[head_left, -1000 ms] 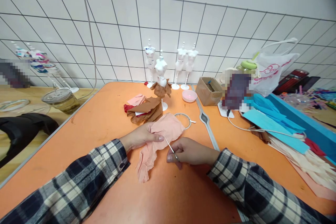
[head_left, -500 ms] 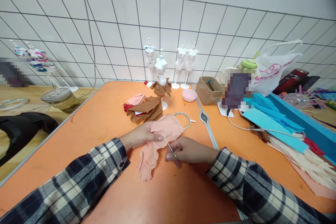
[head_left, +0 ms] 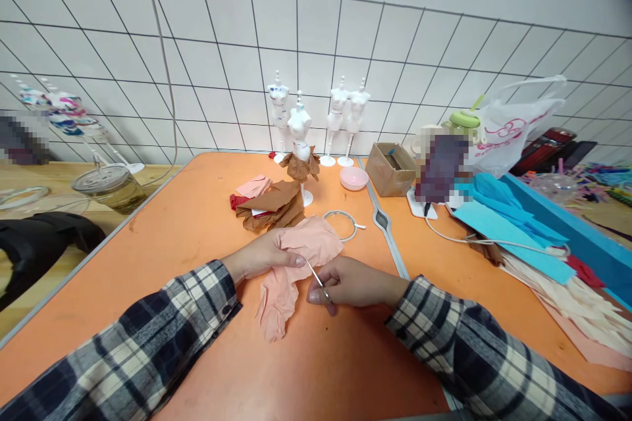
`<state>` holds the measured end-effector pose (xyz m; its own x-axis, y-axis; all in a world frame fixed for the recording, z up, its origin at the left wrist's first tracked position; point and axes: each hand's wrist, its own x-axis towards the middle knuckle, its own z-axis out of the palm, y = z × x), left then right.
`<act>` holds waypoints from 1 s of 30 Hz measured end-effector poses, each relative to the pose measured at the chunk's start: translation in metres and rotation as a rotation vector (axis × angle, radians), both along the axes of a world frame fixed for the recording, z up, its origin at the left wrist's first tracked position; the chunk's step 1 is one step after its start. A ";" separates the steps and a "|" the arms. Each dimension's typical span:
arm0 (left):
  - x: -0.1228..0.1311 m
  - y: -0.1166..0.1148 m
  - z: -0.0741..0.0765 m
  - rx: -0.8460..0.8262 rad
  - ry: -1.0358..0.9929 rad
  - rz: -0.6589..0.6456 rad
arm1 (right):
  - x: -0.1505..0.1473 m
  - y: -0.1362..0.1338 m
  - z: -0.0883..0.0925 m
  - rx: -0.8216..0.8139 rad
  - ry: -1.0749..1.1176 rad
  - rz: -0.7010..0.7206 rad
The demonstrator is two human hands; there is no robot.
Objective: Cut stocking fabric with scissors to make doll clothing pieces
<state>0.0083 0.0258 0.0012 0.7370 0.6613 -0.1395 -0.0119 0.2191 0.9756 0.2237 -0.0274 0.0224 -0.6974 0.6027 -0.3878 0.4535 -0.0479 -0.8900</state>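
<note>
Head view: on the orange tabletop (head_left: 207,210), the left hand (head_left: 264,255), palm down, pins a crumpled peach-pink crepe paper piece (head_left: 296,260) at centre, grip clenched on it. At 3 o'clock, the right hand (head_left: 353,281) pinches small silver scissors (head_left: 316,276), blades touching the paper. No writing legible.

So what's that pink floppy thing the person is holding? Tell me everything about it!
It is a peach-pink piece of thin fabric, soft and crinkly like stretchy stocking cloth. It lies crumpled on the orange table, wide at the top and trailing to a ragged, narrow end nearer the person. The left hand pinches its left edge, thumb on top. The right hand holds small metal scissors whose tips point into the cloth.
</note>
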 end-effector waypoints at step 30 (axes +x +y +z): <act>0.000 -0.002 0.005 0.004 0.009 -0.060 | 0.003 0.001 -0.008 0.033 -0.037 -0.026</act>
<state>0.0081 0.0241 0.0060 0.7743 0.6162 -0.1438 0.0099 0.2153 0.9765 0.2268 -0.0266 0.0140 -0.6668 0.6332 -0.3930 0.4853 -0.0314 -0.8738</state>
